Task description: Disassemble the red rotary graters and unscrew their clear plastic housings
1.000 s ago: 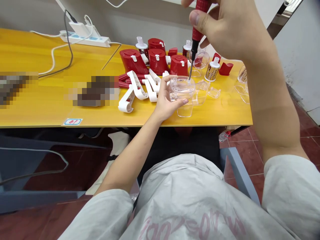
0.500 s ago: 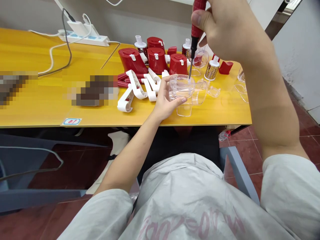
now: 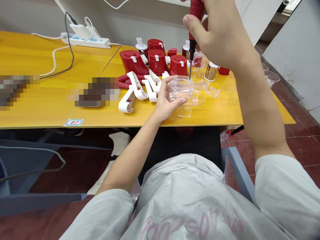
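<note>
My left hand [image 3: 166,100] grips a clear plastic housing [image 3: 183,91] on the yellow table [image 3: 50,106], thumb along its front and fingers behind it. My right hand [image 3: 217,31] is closed round a red-handled screwdriver [image 3: 193,23], held upright. The screwdriver's thin metal tip stands in the top of the clear housing, near its back rim.
Behind the housing stand several red plastic bodies [image 3: 157,61], white curved handles [image 3: 140,90], metal grater drums [image 3: 211,71] and more clear parts [image 3: 271,78]. A white power strip [image 3: 86,40] with cables lies at the back left. Two blurred patches lie on the left of the table.
My right hand with the screwdriver has shifted slightly left and turned, the tip staying in the housing. The view has panned a little, showing more table at the right.
</note>
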{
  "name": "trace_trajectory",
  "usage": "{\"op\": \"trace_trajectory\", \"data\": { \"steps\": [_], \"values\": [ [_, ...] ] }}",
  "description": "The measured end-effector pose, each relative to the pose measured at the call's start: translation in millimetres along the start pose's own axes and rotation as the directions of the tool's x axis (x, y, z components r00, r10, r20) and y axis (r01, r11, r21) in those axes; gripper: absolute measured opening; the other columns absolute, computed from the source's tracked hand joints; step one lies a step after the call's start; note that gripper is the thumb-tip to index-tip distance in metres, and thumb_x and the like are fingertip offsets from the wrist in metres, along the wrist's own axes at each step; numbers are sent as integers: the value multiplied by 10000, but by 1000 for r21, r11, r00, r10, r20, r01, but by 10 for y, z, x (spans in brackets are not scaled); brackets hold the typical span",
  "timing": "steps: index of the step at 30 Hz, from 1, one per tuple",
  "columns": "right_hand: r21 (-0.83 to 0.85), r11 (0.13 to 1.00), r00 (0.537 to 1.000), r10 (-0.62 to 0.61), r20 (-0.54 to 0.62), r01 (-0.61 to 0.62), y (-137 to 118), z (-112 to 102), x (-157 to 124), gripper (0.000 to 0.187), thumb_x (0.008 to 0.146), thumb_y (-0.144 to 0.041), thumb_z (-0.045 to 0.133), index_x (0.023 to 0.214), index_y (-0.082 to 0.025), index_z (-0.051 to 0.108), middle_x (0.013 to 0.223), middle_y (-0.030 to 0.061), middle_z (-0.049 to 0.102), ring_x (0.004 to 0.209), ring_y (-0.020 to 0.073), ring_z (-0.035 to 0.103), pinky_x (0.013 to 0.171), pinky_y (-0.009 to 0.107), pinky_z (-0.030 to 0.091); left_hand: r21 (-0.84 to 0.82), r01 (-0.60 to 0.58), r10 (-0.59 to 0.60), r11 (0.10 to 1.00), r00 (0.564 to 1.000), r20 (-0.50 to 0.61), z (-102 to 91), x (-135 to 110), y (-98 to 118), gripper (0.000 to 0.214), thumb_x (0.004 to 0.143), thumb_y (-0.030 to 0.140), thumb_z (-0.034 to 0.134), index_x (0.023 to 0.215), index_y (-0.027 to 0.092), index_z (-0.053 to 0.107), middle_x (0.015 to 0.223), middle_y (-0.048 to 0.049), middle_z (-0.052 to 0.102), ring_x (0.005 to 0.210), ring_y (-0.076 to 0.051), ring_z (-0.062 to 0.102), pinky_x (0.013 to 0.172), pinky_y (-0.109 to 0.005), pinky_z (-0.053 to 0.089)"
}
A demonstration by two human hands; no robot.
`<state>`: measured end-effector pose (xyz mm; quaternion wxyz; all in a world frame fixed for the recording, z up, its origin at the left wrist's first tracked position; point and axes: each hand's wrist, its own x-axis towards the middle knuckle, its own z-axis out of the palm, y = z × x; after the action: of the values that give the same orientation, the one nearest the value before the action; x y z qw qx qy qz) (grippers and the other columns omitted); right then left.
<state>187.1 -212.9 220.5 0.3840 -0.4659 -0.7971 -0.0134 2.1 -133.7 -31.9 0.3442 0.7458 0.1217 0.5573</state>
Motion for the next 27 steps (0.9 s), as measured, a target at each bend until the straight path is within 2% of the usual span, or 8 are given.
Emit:
{"op": "trace_trajectory", "data": {
  "steps": [3, 6, 8, 11, 14, 18, 22, 27],
  "values": [
    [-190, 978, 976, -117, -183, 81, 80, 71, -3, 297, 991, -85, 639, 1254, -112, 774, 909, 8, 598, 884, 192, 613, 1168, 461, 558, -19, -37, 37, 999, 999, 11, -17, 0, -41, 1015, 807, 802, 933, 1583, 382, 431, 1598, -99, 596, 1480, -372, 656, 1263, -566, 553],
    [-276, 960, 961, -124, -245, 54, 163, 131, 2, 277, 983, -151, 711, 1255, -120, 755, 1000, 8, 659, 1095, 213, 691, 1196, 463, 560, -57, -73, 74, 996, 997, 17, -28, 1, -72, 1009, 826, 781, 935, 1602, 371, 436, 1599, -91, 596, 1485, -365, 655, 1289, -546, 527],
    [-252, 966, 944, -139, -300, 62, 203, 182, 10, 273, 968, -173, 735, 1236, -122, 744, 1011, -15, 667, 1042, 185, 721, 1161, 432, 586, -79, -86, 87, 993, 996, 12, -26, 3, -77, 1010, 820, 779, 942, 1600, 370, 449, 1583, -86, 610, 1478, -359, 663, 1289, -535, 529],
    [-157, 978, 928, -182, -324, 137, 263, 302, 34, 268, 1036, -336, 687, 1209, -141, 749, 921, -71, 614, 843, 102, 702, 1002, 348, 635, -92, -82, 83, 992, 997, 5, -10, 10, -66, 1000, 811, 741, 971, 1592, 366, 471, 1574, -91, 625, 1471, -354, 672, 1260, -517, 560],
    [27, 958, 878, -250, -407, 285, 350, 479, 77, 490, 1090, -606, 573, 1221, -162, 735, 984, -72, 637, 870, 75, 692, 827, 245, 638, -100, -91, 91, 991, 996, -8, 9, 15, -63, 978, 813, 694, 993, 1584, 369, 486, 1559, -88, 643, 1460, -341, 685, 1234, -489, 585],
    [401, 803, 830, -194, -524, 441, 472, 705, 161, 747, 1069, -819, 557, 1281, -112, 673, 949, -50, 649, 734, 57, 635, 635, 203, 644, -89, -111, 109, 990, 994, -21, 26, 17, -91, 989, 814, 726, 977, 1586, 353, 484, 1573, -100, 639, 1463, -351, 691, 1240, -502, 584],
    [532, 724, 860, -167, -483, 439, 546, 756, 279, 908, 951, -977, 622, 1250, -120, 661, 846, -77, 580, 569, 36, 520, 553, 203, 616, -62, -118, 116, 991, 993, -35, 30, 10, -78, 972, 828, 710, 974, 1584, 342, 486, 1564, -103, 652, 1463, -354, 697, 1245, -503, 585],
    [604, 698, 922, -276, -270, 385, 588, 530, 390, 941, 841, -947, 796, 1223, -87, 775, 794, -51, 644, 614, 91, 682, 526, 209, 586, -48, -88, 86, 995, 995, -42, 9, -47, 28, 967, 834, 688, 979, 1593, 327, 500, 1537, -110, 667, 1401, -345, 736, 1186, -484, 628]
  ]
}}
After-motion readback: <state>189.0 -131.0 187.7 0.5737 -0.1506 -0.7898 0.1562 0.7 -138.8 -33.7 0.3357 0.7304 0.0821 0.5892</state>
